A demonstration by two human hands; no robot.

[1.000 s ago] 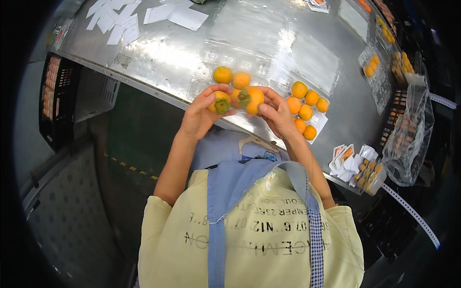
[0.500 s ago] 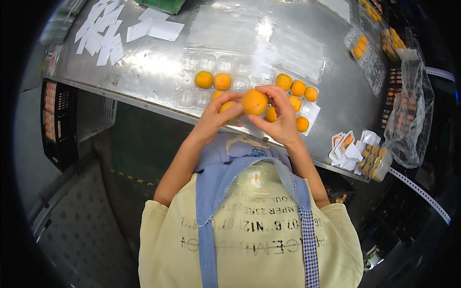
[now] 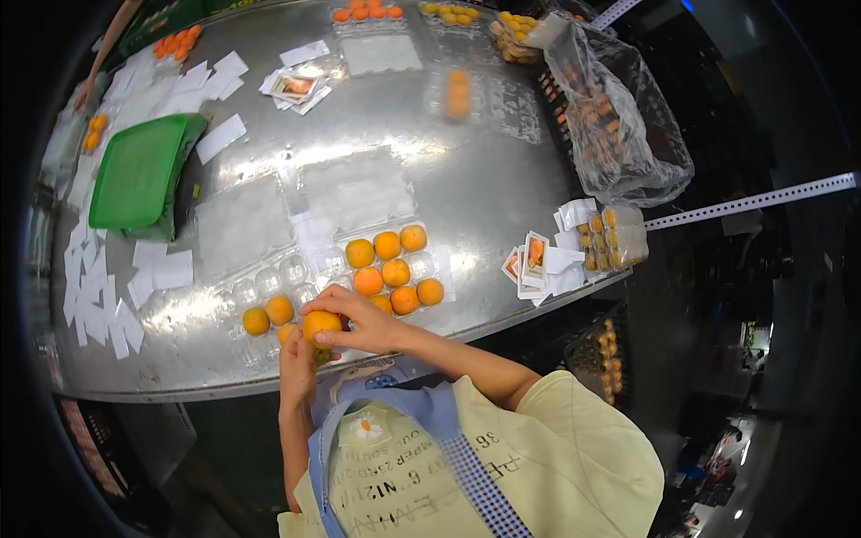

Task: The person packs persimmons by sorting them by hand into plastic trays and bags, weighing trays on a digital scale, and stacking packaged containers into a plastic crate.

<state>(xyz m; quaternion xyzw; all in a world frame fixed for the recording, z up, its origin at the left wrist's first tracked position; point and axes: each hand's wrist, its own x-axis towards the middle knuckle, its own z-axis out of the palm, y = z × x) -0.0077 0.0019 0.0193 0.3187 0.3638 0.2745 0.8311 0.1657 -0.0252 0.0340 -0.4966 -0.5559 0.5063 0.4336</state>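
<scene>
Closing up in the head view, the left hand (image 3: 297, 366) and right hand (image 3: 366, 324) now meet at an orange fruit (image 3: 322, 325), so it is held outside the clear tray (image 3: 269, 282). The right fingers curl snugly over it; whether the left grips another, I cannot tell. Unlike earlier, the green bin (image 3: 134, 179) shows whole.

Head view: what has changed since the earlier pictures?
The view has turned, bringing the whole green container into sight. The left hand and right hand have drawn together; the right's orange fruit no longer shows its stem end; the left's is hard to see. Unchanged: the right hand's hold, the fruit in the clear trays.
</scene>
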